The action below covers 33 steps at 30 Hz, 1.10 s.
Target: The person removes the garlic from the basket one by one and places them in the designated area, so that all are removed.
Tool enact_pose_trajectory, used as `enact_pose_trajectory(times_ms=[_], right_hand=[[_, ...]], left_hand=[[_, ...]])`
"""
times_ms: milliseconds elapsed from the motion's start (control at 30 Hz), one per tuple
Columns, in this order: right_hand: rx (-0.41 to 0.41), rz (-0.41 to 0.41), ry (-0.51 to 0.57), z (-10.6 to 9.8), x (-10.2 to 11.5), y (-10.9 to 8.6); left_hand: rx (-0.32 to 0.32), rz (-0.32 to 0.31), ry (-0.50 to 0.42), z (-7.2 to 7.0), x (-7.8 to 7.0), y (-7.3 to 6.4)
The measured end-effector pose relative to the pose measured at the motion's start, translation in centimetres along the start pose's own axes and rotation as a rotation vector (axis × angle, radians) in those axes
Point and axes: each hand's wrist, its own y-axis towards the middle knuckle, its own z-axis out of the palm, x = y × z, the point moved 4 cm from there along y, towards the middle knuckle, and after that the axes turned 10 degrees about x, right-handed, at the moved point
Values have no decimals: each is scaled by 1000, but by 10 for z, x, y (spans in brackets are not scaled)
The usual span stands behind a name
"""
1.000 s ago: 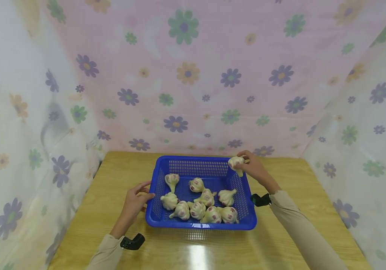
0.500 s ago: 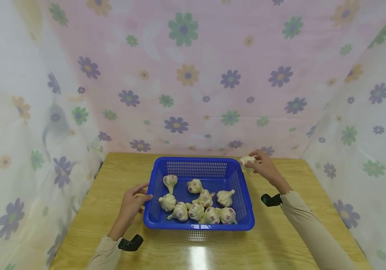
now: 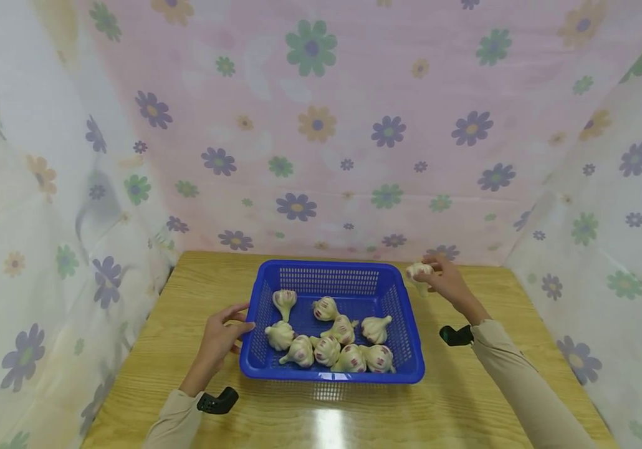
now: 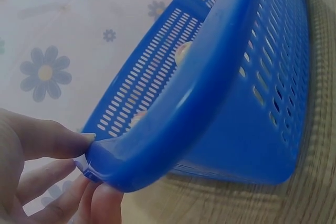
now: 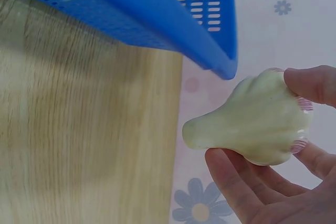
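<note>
Pinch grip, right hand [image 3: 449, 285]: thumb and fingers on the fat body of one garlic bulb [image 3: 419, 272], neck left free, probably because the body gives more to hold. Bulb's outside the blue basket [image 3: 332, 377], near its far right corner, apart from the rim. Left hand [image 3: 217, 340] pinches the left rim, thumb above, fingers below, likely to steady it. Other bulbs [image 3: 326, 350] lie inside, mostly bunched nearside. Basket's on the wooden table [image 3: 483, 386], between both hands, presumably for reach.
</note>
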Motion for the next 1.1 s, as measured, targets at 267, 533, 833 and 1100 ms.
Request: enact_pose_trajectory(times_ms=[267,533,833,1100], right_hand=[[1,27,27,2,-17,11],[-23,64,63,5,-40,18],[-47,79,92,12,-60,26],[-45,80,130,17,-74,32]], left_hand=[[-9,-7,-11,-2,2,1],[-17,-13,-11,0,9,4],[-20,16,-28,-1,5,1],[-24,-38,-14,-2,21,11]])
